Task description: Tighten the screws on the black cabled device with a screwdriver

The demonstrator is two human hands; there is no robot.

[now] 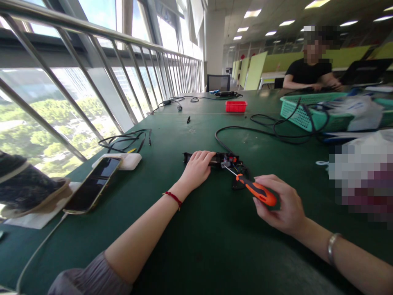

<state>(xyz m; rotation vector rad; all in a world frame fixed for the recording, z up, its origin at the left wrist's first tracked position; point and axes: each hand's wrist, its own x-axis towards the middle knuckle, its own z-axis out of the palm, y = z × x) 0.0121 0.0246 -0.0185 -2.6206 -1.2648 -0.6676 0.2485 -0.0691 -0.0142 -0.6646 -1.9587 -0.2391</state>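
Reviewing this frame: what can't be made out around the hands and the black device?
Head view:
Tip of the screwdriver: too small to tell what it touches on the black device.
Device's left part: covered by the left hand.
Right edge: a pixelated patch hides what lies there.
Contents of the teal basket: blurred.

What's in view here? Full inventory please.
black device: 1, black with red parts, table centre
screwdriver: 1, orange handle, tip at the black device
phone: 1, dark screen, table left
white block: 1, white, at the phone's far end
red tray: 1, red, far centre
baskets: 2, teal, table right
cables: several, black, across the table
seated person: 1, black shirt, far right
table: 1, dark green
left hand: red wrist cord, resting on the black device
right hand: metal bangle, gripping the screwdriver
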